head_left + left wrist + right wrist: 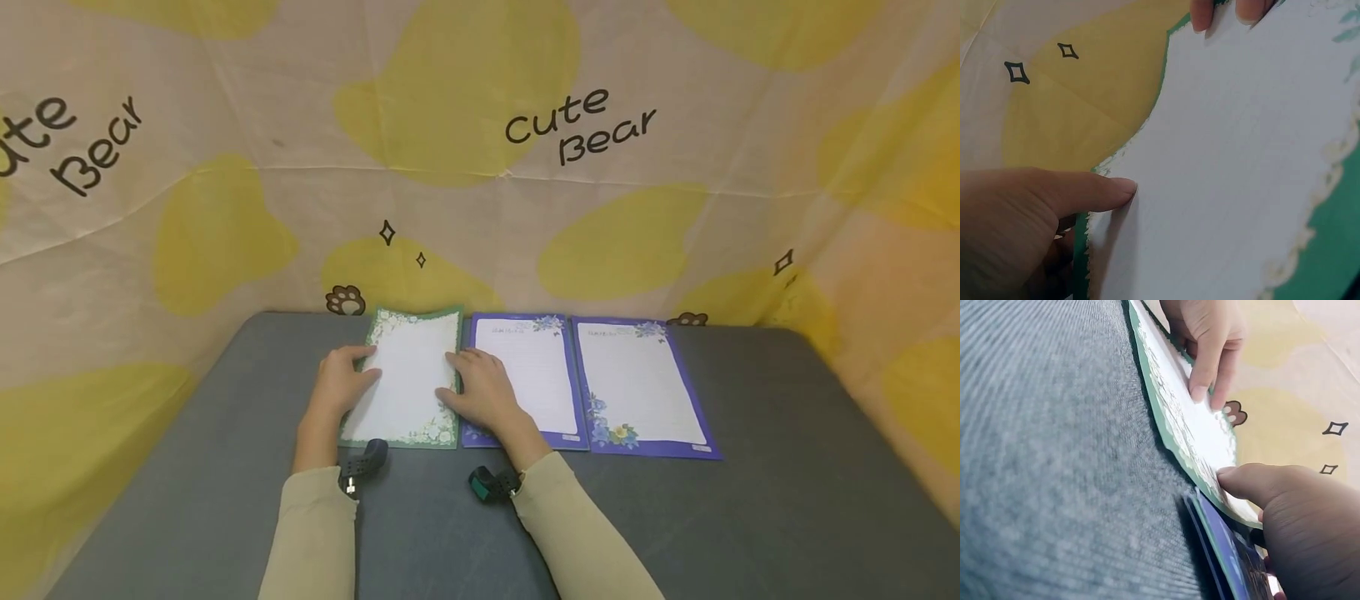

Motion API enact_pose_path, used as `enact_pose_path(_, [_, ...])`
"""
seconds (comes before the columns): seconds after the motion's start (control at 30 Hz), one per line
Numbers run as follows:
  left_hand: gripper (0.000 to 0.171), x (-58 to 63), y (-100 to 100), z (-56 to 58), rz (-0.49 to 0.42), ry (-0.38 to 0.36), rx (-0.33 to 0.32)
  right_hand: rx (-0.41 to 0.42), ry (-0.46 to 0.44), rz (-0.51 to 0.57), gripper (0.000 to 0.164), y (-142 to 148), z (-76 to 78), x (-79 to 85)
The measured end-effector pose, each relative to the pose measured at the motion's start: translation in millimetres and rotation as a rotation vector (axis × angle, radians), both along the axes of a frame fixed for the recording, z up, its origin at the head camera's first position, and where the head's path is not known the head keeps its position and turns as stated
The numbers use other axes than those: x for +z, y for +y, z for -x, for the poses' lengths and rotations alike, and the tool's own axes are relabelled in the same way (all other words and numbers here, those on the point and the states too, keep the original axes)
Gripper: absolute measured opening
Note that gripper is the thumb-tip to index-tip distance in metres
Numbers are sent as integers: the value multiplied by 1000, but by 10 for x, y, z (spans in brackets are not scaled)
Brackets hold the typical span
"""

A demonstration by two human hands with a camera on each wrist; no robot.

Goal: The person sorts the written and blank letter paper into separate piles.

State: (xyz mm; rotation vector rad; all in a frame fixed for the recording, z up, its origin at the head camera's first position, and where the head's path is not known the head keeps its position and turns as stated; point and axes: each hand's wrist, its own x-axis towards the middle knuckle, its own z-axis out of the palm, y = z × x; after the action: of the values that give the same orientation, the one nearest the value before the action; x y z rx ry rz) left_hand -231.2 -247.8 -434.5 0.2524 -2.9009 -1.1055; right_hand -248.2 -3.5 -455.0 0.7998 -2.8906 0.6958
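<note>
I hold the green-bordered paper (412, 375) left of the middle purple paper (528, 383) — left hand (343, 382) and right hand (486, 389), each grip pinching a side edge. The right purple paper (637, 383), beside that landmark, appears placed; release, I judge, remains.

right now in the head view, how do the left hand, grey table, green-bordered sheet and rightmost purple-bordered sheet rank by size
1. Grey table
2. Green-bordered sheet and rightmost purple-bordered sheet: too alike to rank
3. Left hand
</note>
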Motion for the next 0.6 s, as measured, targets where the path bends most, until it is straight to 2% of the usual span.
enact_pose_path(0.3, [49, -16, -5, 3, 17, -12, 6, -16, -22, 10, 62, -3, 2, -77])
enact_pose_path(0.43, [49, 4, 10, -7, 19, -13, 16, -19, -5, 0, 62, -1, 4, -91])
enact_pose_path(0.6, [50, 35, 45, -15, 115, -7, 17, -17, 26, -17, 62, 4, -6, -89])
